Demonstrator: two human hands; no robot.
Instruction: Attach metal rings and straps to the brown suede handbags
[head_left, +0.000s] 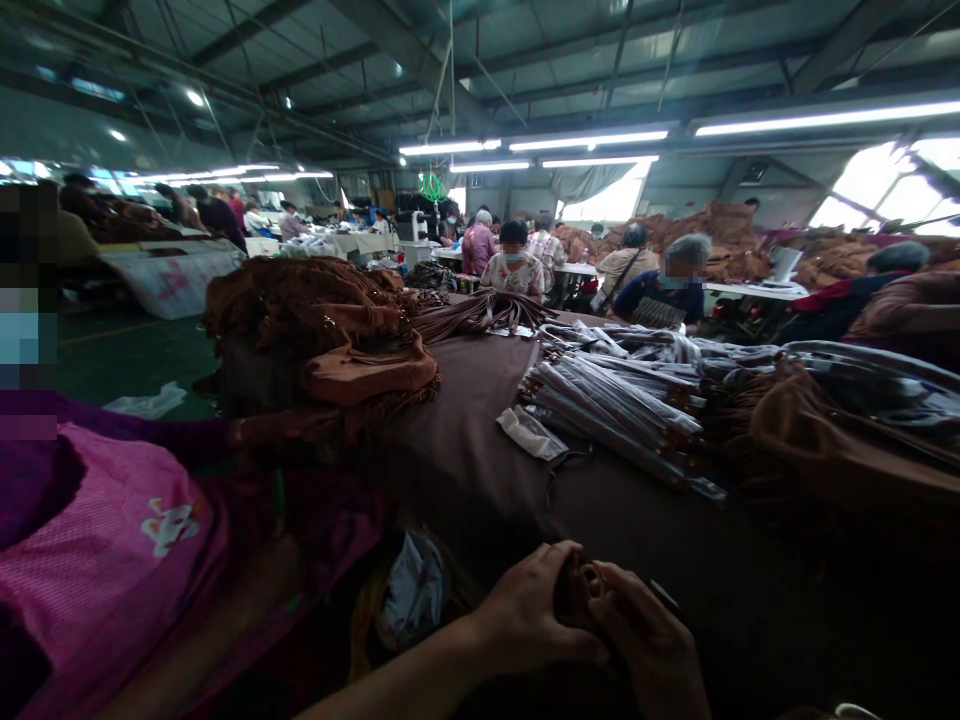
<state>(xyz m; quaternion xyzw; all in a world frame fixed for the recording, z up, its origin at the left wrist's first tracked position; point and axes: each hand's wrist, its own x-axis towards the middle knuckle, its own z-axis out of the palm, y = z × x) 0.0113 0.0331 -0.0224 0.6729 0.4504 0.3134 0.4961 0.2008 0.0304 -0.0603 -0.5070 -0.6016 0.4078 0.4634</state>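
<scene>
My left hand [525, 605] and my right hand [649, 625] come together at the lower middle, over the near edge of the dark cloth-covered table [465, 420]. Between them they grip a dark brown piece with a metal ring [591, 578], which looks like part of a bag. The left fingers curl over its left side, and the right fingers press beside the ring. Most of the piece is hidden by the hands and deep shadow. A thin pale object [664, 596] lies just beyond the right hand; its kind is unclear.
Plastic-wrapped straps [615, 400] lie across the table, with a brown fringed bag [832, 430] at right. Brown bags [307, 310] are heaped at left. A co-worker in a pink apron [112, 540] sits close on my left. A white plastic bag [414, 590] is below the table edge.
</scene>
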